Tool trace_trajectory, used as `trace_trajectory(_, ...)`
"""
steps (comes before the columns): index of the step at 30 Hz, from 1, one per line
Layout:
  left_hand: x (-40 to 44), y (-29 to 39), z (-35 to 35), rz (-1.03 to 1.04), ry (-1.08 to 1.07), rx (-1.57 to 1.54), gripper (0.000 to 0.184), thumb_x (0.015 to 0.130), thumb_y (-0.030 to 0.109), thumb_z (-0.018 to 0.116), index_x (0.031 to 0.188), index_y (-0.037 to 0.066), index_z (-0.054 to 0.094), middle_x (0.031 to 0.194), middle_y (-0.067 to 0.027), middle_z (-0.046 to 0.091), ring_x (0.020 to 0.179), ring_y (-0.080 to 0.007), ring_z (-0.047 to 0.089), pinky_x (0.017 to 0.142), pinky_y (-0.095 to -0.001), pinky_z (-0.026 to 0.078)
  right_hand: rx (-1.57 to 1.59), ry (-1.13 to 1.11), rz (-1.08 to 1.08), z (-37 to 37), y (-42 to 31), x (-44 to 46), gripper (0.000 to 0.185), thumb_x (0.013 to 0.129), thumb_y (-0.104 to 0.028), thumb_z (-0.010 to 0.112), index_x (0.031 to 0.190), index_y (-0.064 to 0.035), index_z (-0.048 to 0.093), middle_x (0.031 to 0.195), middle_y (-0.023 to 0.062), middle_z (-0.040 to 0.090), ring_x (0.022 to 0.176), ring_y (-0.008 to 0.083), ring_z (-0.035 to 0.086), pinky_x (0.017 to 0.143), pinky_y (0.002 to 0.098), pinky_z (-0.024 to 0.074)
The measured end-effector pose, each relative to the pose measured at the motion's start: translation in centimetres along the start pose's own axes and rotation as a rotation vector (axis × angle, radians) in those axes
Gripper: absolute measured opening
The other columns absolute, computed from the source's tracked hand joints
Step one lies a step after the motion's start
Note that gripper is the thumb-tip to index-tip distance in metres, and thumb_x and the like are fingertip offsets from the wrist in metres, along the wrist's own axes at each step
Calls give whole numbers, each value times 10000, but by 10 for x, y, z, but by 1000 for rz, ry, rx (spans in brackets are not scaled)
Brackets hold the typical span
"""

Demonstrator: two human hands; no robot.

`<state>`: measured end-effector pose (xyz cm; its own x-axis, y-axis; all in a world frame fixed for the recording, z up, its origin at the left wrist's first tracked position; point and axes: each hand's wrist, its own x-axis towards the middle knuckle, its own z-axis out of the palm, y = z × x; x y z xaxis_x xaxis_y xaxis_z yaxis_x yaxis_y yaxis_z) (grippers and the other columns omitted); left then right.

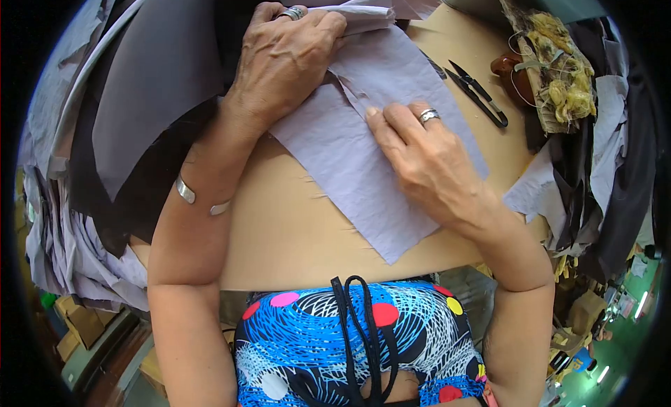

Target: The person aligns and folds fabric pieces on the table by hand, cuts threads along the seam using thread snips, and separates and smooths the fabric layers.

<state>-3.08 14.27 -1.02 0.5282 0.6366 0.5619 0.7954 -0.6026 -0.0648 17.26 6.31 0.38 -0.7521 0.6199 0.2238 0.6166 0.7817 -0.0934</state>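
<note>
Cloth (391, 229): mid-table (272, 218), point towards near edge | looks light, soft, creases easily; best held by folded far end, flattened near seam | left hand (286, 64) grips fold; right hand (433, 159) presses fingertips down, pinch cannot be told | count: one lilac piece centrally, layers unclear; one whole snips (501, 119), right side

There's room over the near tabletop (269, 218) for me to pass, but heaped cloth (157, 85) walls my left, black snips (474, 87) and a ragged board (544, 71) my right.
</note>
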Motion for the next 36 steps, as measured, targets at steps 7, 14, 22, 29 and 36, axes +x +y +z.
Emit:
trace_trajectory(7, -2, -1, 7, -9, -3, -30, 95, 883, 195, 558, 871, 102, 554, 815, -61, 641, 747, -234, 642, 854, -428, 423, 56, -18, 7, -5, 6, 2, 382, 737, -17, 533, 1102, 93, 555, 948, 151, 522, 864, 294, 554, 735, 355, 503)
trace_trajectory(14, 2, 0, -3, -53, -139, -121, 76, 836, 138, 574, 856, 72, 542, 833, -94, 595, 821, -269, 594, 803, -433, 415, 87, 18, -27, -19, -4, -39, 346, 743, -52, 565, 1043, 119, 572, 965, 139, 505, 876, 254, 525, 725, 337, 491)
trace_trajectory(22, 0, 0, 4, -32, -90, -72, 159, 859, 279, 592, 864, 124, 558, 815, -52, 644, 772, -231, 638, 849, -416, 423, 310, 63, 57, -19, 5, -6, 267, 742, 6, 528, 995, 69, 587, 975, 170, 565, 877, 320, 558, 780, 376, 484)
trace_trajectory(29, -5, 0, 14, -93, -34, -119, 149, 849, 269, 597, 856, 123, 569, 826, -27, 653, 782, -218, 641, 840, -397, 427, 181, 305, -23, 22, 9, 10, 293, 730, -8, 532, 1011, 39, 598, 928, 147, 559, 831, 315, 559, 732, 367, 497)
trace_trajectory(36, -7, -7, 7, -106, -7, -250, 114, 853, 233, 601, 894, 128, 584, 855, -51, 638, 833, -228, 629, 834, -391, 429, 300, 311, -6, 20, 12, 9, 260, 653, 100, 615, 902, 25, 600, 912, 137, 579, 798, 300, 580, 714, 361, 474)
